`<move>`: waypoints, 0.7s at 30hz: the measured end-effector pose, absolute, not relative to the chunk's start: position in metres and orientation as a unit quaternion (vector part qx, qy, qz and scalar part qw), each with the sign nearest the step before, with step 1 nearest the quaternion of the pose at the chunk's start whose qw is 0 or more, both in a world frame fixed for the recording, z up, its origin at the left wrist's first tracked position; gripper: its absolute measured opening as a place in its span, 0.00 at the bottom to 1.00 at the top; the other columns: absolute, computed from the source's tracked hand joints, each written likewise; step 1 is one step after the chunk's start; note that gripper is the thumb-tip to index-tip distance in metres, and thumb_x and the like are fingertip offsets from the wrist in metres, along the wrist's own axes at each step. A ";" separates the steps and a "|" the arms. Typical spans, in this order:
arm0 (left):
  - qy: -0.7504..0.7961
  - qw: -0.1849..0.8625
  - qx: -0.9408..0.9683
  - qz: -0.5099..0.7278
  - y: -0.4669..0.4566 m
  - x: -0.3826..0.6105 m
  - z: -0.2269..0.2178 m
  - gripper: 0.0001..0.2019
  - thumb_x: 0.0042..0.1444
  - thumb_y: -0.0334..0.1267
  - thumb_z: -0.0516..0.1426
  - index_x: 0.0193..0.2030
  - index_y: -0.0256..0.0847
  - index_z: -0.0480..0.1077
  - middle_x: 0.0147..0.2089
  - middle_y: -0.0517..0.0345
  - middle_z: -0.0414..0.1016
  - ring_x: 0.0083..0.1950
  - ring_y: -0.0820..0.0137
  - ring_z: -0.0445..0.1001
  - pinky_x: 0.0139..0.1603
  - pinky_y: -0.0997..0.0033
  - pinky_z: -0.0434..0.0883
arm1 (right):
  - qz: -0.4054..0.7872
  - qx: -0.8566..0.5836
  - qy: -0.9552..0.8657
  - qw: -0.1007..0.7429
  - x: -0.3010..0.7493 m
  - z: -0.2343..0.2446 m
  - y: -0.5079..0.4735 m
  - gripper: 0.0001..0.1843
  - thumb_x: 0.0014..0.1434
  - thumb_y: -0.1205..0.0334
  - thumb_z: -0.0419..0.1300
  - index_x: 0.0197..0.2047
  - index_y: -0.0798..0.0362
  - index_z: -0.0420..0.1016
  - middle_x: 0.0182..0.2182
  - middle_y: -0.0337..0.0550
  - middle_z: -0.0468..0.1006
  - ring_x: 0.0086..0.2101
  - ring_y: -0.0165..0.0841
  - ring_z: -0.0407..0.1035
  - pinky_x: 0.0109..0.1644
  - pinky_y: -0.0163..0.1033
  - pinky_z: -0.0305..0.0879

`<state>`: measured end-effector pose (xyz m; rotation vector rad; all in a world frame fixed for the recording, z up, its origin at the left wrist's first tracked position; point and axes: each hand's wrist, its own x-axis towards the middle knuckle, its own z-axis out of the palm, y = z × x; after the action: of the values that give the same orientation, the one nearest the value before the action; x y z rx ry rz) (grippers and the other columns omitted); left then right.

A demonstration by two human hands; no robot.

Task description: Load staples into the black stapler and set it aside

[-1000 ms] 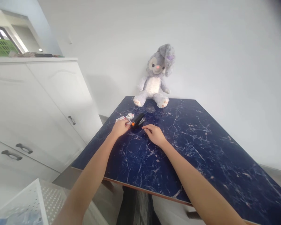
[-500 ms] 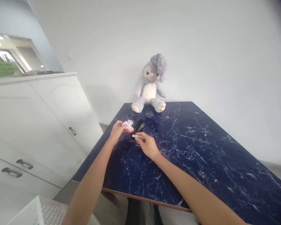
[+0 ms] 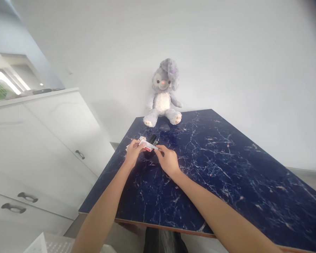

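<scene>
My left hand (image 3: 133, 153) is closed on a small red-and-white staple box (image 3: 147, 146), holding it above the table. Pinched between the thumb and fingers of my right hand (image 3: 169, 161) is a thin silver-grey strip of staples (image 3: 155, 147), its left end against or at the right end of the box. Whether the strip's end is inside cannot be made out. Right behind both hands a black stapler (image 3: 152, 138) lies on the table, partly hidden by the box. Another red-and-white box (image 3: 142, 138) shows just beyond my left fingers.
The dark blue marble-patterned table (image 3: 216, 168) reaches from my lap to the wall. A grey plush toy (image 3: 163, 95) sits at its far edge. White cabinets (image 3: 50, 140) stand to the left, and a white perforated basket (image 3: 55, 243) is below, at lower left.
My right hand has brought the strip of staples up to the box's right end. My left hand has turned the box toward it. The view has shifted slightly.
</scene>
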<state>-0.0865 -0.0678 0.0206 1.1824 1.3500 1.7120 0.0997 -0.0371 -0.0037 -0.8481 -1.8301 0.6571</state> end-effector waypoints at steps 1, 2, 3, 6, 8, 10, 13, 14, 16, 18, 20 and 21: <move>0.512 0.329 0.442 0.659 -0.067 -0.086 0.020 0.17 0.49 0.45 0.69 0.34 0.40 0.67 0.39 0.56 0.80 0.39 0.69 0.80 0.42 0.67 0.78 | 0.264 -0.354 -0.755 0.485 0.100 -0.004 -0.036 0.10 0.67 0.59 0.57 0.49 0.47 0.77 0.37 0.40 0.85 0.37 0.39 0.80 0.43 0.39 0.69; 0.512 0.333 0.435 0.661 -0.067 -0.086 0.021 0.18 0.48 0.45 0.69 0.34 0.39 0.66 0.38 0.56 0.80 0.39 0.69 0.80 0.42 0.67 0.78 | 0.258 -0.358 -0.756 0.483 0.100 -0.004 -0.035 0.10 0.67 0.60 0.57 0.49 0.47 0.77 0.37 0.40 0.85 0.37 0.39 0.80 0.43 0.39 0.69; 0.514 0.336 0.430 0.662 -0.067 -0.085 0.021 0.19 0.48 0.45 0.70 0.34 0.39 0.65 0.38 0.56 0.80 0.39 0.68 0.80 0.42 0.66 0.79 | 0.253 -0.362 -0.757 0.482 0.100 -0.005 -0.034 0.10 0.67 0.60 0.57 0.49 0.47 0.77 0.37 0.41 0.85 0.37 0.39 0.80 0.43 0.39 0.69; 0.522 0.337 0.422 0.660 -0.068 -0.085 0.023 0.20 0.46 0.45 0.70 0.33 0.40 0.64 0.37 0.57 0.79 0.38 0.68 0.80 0.41 0.67 0.79 | 0.252 -0.370 -0.755 0.480 0.100 -0.006 -0.031 0.10 0.66 0.61 0.58 0.48 0.47 0.78 0.36 0.41 0.85 0.37 0.40 0.80 0.43 0.40 0.69; 0.522 0.344 0.432 0.650 -0.069 -0.085 0.023 0.20 0.47 0.44 0.70 0.33 0.40 0.63 0.38 0.57 0.79 0.39 0.68 0.80 0.41 0.67 0.79 | 0.265 -0.360 -0.754 0.481 0.100 -0.007 -0.030 0.10 0.65 0.61 0.58 0.47 0.47 0.78 0.35 0.40 0.85 0.36 0.39 0.80 0.42 0.39 0.69; 0.517 0.358 0.447 0.636 -0.069 -0.084 0.023 0.20 0.47 0.44 0.69 0.33 0.40 0.62 0.38 0.58 0.78 0.40 0.68 0.80 0.42 0.66 0.79 | 0.284 -0.343 -0.752 0.487 0.101 -0.007 -0.029 0.10 0.65 0.61 0.59 0.47 0.46 0.79 0.35 0.39 0.85 0.35 0.37 0.79 0.42 0.39 0.69; 0.510 0.385 0.462 0.615 -0.071 -0.083 0.023 0.21 0.47 0.42 0.69 0.31 0.41 0.60 0.36 0.60 0.75 0.41 0.67 0.80 0.43 0.66 0.79 | 0.325 -0.331 -0.732 0.500 0.102 -0.007 -0.025 0.10 0.63 0.61 0.59 0.46 0.46 0.81 0.35 0.39 0.84 0.34 0.35 0.77 0.43 0.38 0.70; 0.508 0.393 0.464 0.610 -0.071 -0.083 0.022 0.21 0.47 0.42 0.70 0.30 0.41 0.59 0.36 0.61 0.74 0.42 0.67 0.79 0.44 0.66 0.79 | 0.341 -0.333 -0.721 0.503 0.103 -0.007 -0.023 0.10 0.62 0.60 0.60 0.46 0.46 0.81 0.36 0.40 0.83 0.34 0.34 0.77 0.43 0.38 0.70; 0.505 0.406 0.470 0.599 -0.072 -0.082 0.021 0.23 0.45 0.40 0.70 0.29 0.41 0.57 0.35 0.62 0.73 0.43 0.66 0.79 0.45 0.65 0.79 | 0.378 -0.339 -0.698 0.504 0.103 -0.009 -0.017 0.11 0.59 0.59 0.62 0.44 0.47 0.83 0.38 0.41 0.82 0.32 0.32 0.76 0.42 0.37 0.71; 0.503 0.409 0.478 0.592 -0.072 -0.080 0.020 0.23 0.44 0.39 0.71 0.29 0.41 0.56 0.36 0.61 0.74 0.44 0.65 0.79 0.46 0.64 0.78 | 0.412 -0.348 -0.675 0.503 0.103 -0.011 -0.012 0.12 0.57 0.60 0.64 0.44 0.48 0.83 0.38 0.40 0.81 0.31 0.31 0.75 0.42 0.37 0.72; 0.498 0.412 0.484 0.590 -0.071 -0.077 0.018 0.24 0.44 0.38 0.71 0.29 0.41 0.56 0.37 0.59 0.75 0.47 0.63 0.79 0.47 0.63 0.77 | 0.444 -0.357 -0.646 0.507 0.103 -0.013 -0.008 0.13 0.55 0.61 0.64 0.45 0.49 0.83 0.37 0.40 0.82 0.31 0.31 0.75 0.43 0.37 0.73; 0.492 0.415 0.485 0.592 -0.070 -0.076 0.017 0.24 0.44 0.38 0.71 0.28 0.41 0.56 0.39 0.58 0.76 0.48 0.62 0.79 0.47 0.63 0.77 | 0.459 -0.362 -0.628 0.515 0.102 -0.014 -0.007 0.13 0.55 0.62 0.64 0.45 0.50 0.82 0.36 0.39 0.82 0.32 0.31 0.76 0.43 0.37 0.73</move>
<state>-0.0758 -0.0703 0.0173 1.2174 1.2370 1.4879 0.1024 -0.0066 -0.0139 -0.8695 -1.5083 1.1025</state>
